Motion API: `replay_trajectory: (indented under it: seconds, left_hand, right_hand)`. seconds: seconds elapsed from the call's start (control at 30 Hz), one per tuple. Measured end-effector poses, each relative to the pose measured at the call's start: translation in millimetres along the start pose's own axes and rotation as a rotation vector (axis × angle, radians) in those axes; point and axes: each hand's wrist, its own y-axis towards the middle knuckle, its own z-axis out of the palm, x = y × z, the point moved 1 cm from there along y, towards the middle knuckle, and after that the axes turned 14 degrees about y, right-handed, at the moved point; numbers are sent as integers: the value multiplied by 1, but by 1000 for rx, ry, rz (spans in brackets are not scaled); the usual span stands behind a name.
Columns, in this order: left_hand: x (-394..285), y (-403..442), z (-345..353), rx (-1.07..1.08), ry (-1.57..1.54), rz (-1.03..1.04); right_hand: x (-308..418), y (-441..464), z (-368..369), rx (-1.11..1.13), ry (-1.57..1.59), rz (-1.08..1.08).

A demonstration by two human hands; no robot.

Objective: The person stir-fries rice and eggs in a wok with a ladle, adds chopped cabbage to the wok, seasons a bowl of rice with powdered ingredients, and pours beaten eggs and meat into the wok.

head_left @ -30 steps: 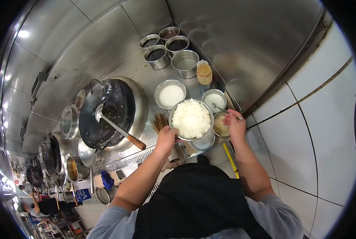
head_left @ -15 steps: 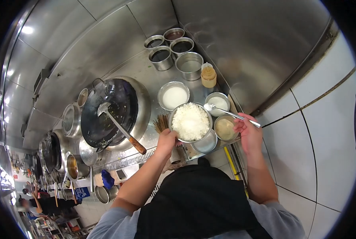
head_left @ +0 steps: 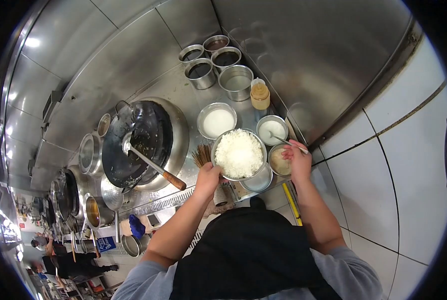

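My left hand (head_left: 209,176) grips the rim of a metal bowl heaped with white rice (head_left: 239,153). In my right hand (head_left: 298,161) is the handle of a metal spoon (head_left: 292,144), its tip down in a tin of white powder (head_left: 272,131). Just below that tin stands another with pale yellowish granules (head_left: 279,162), partly behind my right fingers. A third tin (head_left: 258,180) sits under the rice bowl, partly covered by it. To the upper left of the rice is a bowl of white powder or grains (head_left: 218,123).
On the left a black wok (head_left: 138,142) holds a ladle with a wooden handle (head_left: 153,165). Several tins of dark liquid (head_left: 200,70) and a squeeze bottle (head_left: 260,96) stand at the back. A bamboo brush (head_left: 202,155) is beside the rice. Another person (head_left: 66,262) is far left.
My right hand has moved left, and the spoon has gone from above the tins into the white powder. My left hand still holds the rice bowl in nearly the same place.
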Motion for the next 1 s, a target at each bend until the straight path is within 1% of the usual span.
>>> replay_trajectory:
  seconds: [0.03,0.07,0.13,0.27,0.33,0.37,0.43,0.47,0.5,0.57,0.63,0.7,0.77,0.83,0.87,0.93,1.0]
  left_hand:
    - [2,-1,-4,9,29,-11]
    - [5,-2,-7,8,29,-11]
    - [8,-4,-11,-3,88,-16]
    - [5,-9,-11,16,89,-21]
    - [1,-7,-2,3,59,-21]
    - [1,-5,2,8,60,-26]
    - [1,3,11,61,-5,0]
    - [2,9,14,74,-26,-22]
    - [-1,10,16,80,-27,-26]
    - [-8,11,22,108,-55,-12]
    - [-10,14,22,121,-51,11]
    - [-13,13,20,134,-42,32]
    - [-18,7,17,117,-18,35]
    - [-12,9,12,114,-28,34]
    - [-8,8,9,100,-12,25]
    - [-4,3,3,84,3,15]
    - [-1,-4,-4,79,76,-21]
  right_hand:
    - [2,-1,-3,-38,88,22]
    - [5,-1,-5,-38,89,24]
    - [14,-4,-6,-32,222,46]
    - [49,-30,3,1,277,48]
    - [75,-50,11,173,228,53]
    - [78,-57,8,167,226,55]
    - [84,-69,-1,195,-138,-150]
    - [80,-69,-13,207,-245,-182]
    - [73,-69,-23,201,-249,-180]
    - [51,-67,-43,104,-312,-73]
    - [29,-67,-52,62,-333,-93]
    - [12,-66,-57,20,-259,-30]
    - [3,-65,-61,13,-233,-33]
    - [0,-65,-62,-11,-129,7]
    - [3,-64,-64,-16,-127,7]
    - [12,-63,-68,-67,8,76]
    - [30,-68,-69,-74,40,81]
